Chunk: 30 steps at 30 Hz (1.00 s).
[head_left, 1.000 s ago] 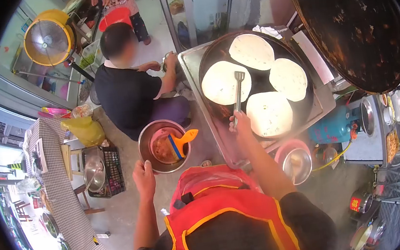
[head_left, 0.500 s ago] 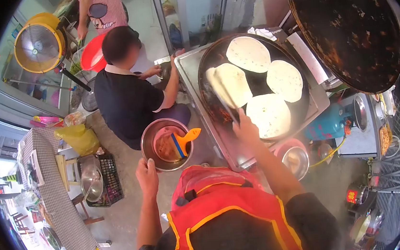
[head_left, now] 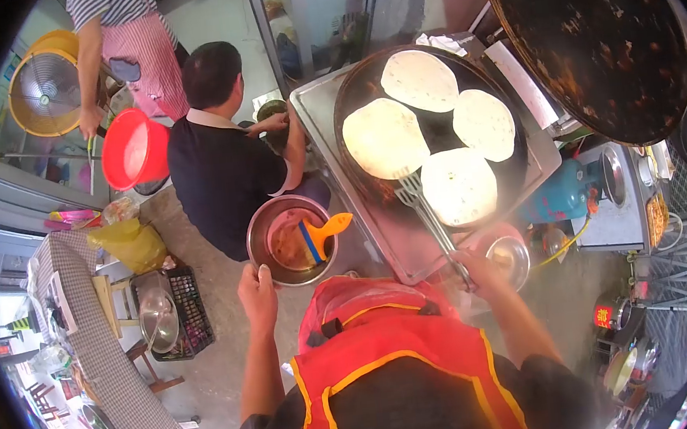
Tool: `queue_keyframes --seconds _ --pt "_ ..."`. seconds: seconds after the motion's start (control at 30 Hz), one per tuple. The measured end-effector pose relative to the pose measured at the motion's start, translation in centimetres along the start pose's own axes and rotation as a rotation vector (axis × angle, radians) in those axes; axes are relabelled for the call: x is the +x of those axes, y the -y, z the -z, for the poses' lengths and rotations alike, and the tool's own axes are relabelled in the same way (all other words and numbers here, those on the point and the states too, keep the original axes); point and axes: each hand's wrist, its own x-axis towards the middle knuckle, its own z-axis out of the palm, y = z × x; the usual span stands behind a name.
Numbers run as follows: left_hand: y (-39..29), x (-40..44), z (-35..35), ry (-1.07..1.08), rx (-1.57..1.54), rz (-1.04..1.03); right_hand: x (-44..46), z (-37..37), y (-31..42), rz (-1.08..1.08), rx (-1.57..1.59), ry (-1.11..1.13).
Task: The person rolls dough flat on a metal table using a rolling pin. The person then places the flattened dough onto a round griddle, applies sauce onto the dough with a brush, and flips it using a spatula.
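My left hand grips the rim of a metal bowl. Inside the bowl is reddish-brown liquid, and a brush with an orange handle and blue edge leans there. My right hand is closed around the handle end of long metal tongs with slotted, fork-like tips. Those tips are over the griddle, by the near edge of the left flatbread and beside the nearest flatbread. Two more pale flatbreads lie farther back, one at the top and one at right.
A dark raised lid stands at the upper right. One person sits left of the griddle; another in a striped apron stands behind near a red basin. A blue gas cylinder and a metal bowl are at right.
My right hand and the tongs have drawn back toward me from the left flatbread. The left hand still holds the bowl. The standing person and red basin show farther left and lower.
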Motion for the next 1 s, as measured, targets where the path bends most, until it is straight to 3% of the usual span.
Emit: queue_keyframes --seconds 0.43,0.67,0.77,0.87,0.97,1.0 --pt "-0.4 0.1 -0.7 0.005 -0.031 0.027 6.8 -9.0 -0.2 0.054 0.222 0.041" --pt "-1.1 0.3 -1.0 0.056 0.066 -0.009 5.7 -5.7 -3.1 0.142 0.11 0.008" --pt "-0.9 0.4 -1.6 0.064 0.033 -0.015 4.0 -6.2 -2.6 0.148 0.185 -0.155" --pt "-1.8 0.6 -1.6 0.089 0.112 -0.077 6.1 -5.6 -2.5 0.183 0.258 -0.093" --pt "-2.4 0.4 -1.8 0.075 0.084 -0.108 7.9 -6.2 -1.6 0.255 0.138 -0.16" --pt "-2.4 0.4 -1.8 0.08 0.093 -0.105 9.1 -6.1 -2.5 0.505 -0.118 -0.334"
